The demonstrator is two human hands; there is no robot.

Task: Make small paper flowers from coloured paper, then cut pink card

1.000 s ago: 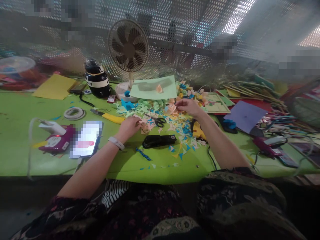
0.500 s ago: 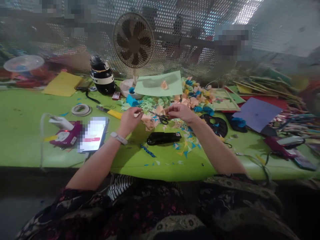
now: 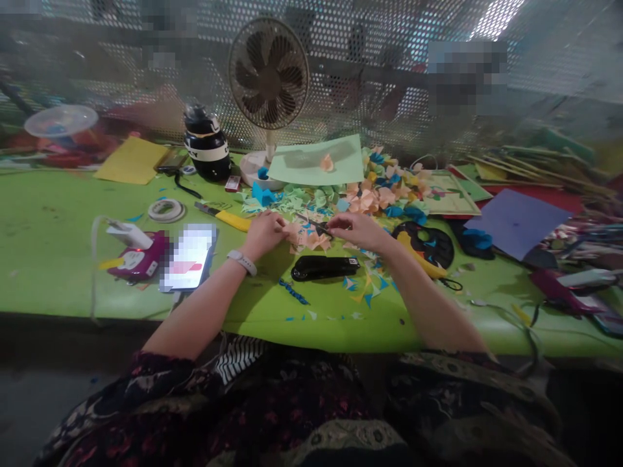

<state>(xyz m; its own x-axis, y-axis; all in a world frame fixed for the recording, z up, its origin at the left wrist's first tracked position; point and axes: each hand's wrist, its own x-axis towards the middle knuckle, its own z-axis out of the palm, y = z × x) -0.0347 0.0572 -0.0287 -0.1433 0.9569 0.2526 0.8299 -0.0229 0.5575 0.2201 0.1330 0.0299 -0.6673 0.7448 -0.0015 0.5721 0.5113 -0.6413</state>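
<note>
My left hand (image 3: 265, 234) touched peach paper (image 3: 315, 241), likely light, best edge-pinched; right hand (image 3: 359, 230) met scissors (image 3: 320, 227); both grips were unclear.

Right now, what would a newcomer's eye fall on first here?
Probably the fan at the back, before the perforated screen. Next, colourful paper pieces strewn across the middle of the green table, with left hand and right hand among them. A black stapler lies on the near side.
</note>
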